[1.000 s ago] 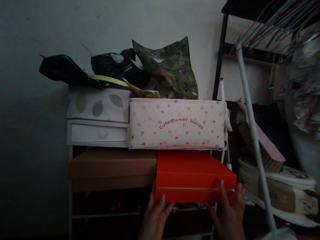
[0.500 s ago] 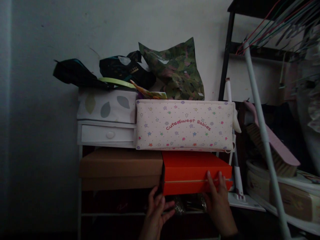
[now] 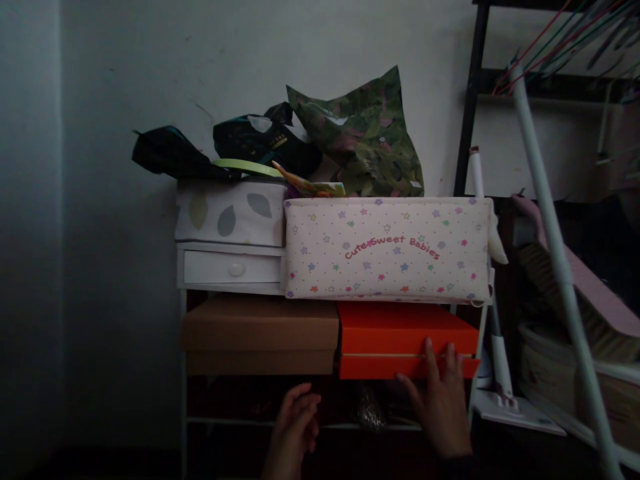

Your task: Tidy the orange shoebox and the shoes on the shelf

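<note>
The orange box (image 3: 407, 337) is hemmed in: star-print case (image 3: 387, 249) resting on it at 12 o'clock, brown box (image 3: 260, 333) touching at 9 o'clock, white pole (image 3: 560, 267) near at 3 o'clock. Open passage lies at 6 o'clock, in the dark shelf gap (image 3: 240, 400).

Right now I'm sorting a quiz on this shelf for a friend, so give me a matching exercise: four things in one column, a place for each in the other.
Things:
1. orange box
2. brown box
3. star bag
4. drawer

Places:
A. on top of the orange box
B. under the leaf-print box
C. under the fingers of the right hand
D. left of the orange box, same shelf

Pairs: 1-C, 2-D, 3-A, 4-B
</note>
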`<act>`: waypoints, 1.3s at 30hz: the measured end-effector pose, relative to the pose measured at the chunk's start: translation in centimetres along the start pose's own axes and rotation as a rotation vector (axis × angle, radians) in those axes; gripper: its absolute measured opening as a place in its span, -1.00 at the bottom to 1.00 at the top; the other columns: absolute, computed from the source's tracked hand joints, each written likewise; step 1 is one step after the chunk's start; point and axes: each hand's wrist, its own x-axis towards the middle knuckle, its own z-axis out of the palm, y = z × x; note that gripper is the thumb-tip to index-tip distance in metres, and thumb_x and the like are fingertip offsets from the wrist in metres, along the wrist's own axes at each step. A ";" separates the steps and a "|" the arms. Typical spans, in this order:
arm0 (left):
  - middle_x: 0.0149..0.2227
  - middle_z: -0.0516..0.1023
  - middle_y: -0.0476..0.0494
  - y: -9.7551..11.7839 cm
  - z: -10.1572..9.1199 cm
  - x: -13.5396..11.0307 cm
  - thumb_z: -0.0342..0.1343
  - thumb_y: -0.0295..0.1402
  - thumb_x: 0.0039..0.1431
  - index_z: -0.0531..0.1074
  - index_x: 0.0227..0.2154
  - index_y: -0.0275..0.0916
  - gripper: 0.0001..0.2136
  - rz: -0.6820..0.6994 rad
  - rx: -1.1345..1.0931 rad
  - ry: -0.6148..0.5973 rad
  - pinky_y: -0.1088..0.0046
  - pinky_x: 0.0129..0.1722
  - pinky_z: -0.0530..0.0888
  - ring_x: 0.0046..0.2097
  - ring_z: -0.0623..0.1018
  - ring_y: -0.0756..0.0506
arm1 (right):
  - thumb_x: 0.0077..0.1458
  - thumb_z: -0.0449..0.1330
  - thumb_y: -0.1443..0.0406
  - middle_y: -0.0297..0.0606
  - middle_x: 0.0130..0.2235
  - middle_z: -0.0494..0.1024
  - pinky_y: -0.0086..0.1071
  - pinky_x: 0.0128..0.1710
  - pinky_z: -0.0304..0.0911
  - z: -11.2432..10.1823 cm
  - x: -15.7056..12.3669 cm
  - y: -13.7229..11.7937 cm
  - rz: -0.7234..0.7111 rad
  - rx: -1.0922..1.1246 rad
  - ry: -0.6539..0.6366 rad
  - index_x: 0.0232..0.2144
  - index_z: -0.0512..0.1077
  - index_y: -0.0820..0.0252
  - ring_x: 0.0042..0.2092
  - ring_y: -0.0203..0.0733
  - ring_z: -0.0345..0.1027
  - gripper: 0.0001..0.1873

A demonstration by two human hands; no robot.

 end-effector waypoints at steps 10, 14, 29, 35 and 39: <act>-0.44 0.47 0.05 0.8 -3.8 0.5 0.15 -0.30 0.00 0.36 -0.22 -0.17 -0.76 -0.026 0.112 0.136 0.59 -0.54 0.19 -0.54 0.31 0.10 | 0.09 0.12 0.03 0.16 0.34 -0.29 0.32 0.10 -0.02 -0.1 -0.2 -1.8 0.003 0.061 0.121 0.26 -0.03 0.22 0.31 0.41 -0.30 -0.20; -0.49 0.46 0.05 -1.0 -5.3 1.5 0.22 -0.27 -0.12 0.37 -0.28 -0.20 -0.70 -0.044 0.145 0.103 0.54 -0.59 0.18 -0.55 0.34 0.05 | 0.16 0.08 0.20 0.04 0.11 0.29 -0.03 0.07 0.21 -0.6 -3.0 -4.6 -0.138 0.342 0.075 0.09 0.26 0.18 0.13 0.06 0.19 -0.55; -0.16 0.58 -0.27 -6.4 -4.8 2.9 0.24 -0.39 -0.23 0.36 -0.22 -0.24 -0.59 -0.282 -0.087 0.005 0.20 -0.05 0.41 -0.01 0.51 -0.27 | 0.03 0.01 0.38 0.01 0.11 0.40 -0.19 0.11 0.21 6.6 -9.3 -12.9 -0.005 0.633 -0.720 0.20 0.17 0.31 0.14 -0.01 0.27 -0.37; -0.17 0.55 -0.22 -6.9 -4.6 3.1 0.22 -0.44 -0.11 0.20 -0.06 -0.21 -0.50 -0.240 -0.173 0.007 0.26 -0.07 0.45 -0.03 0.52 -0.22 | 0.02 0.06 0.34 0.01 -0.03 0.52 -0.09 -0.10 0.32 7.7 -9.0 -12.9 0.077 0.586 -0.775 0.26 0.01 0.11 -0.04 0.10 0.43 -0.27; 0.00 0.47 -0.28 -7.0 -4.2 3.4 0.23 -0.46 -0.10 0.18 -0.03 -0.18 -0.47 -0.216 -0.208 0.009 0.27 -0.01 0.42 0.09 0.45 -0.24 | 0.02 0.03 0.38 0.00 -0.07 0.55 -0.13 -0.11 0.32 8.4 -9.0 -12.8 0.095 0.630 -0.748 0.24 0.05 0.15 -0.07 0.06 0.45 -0.30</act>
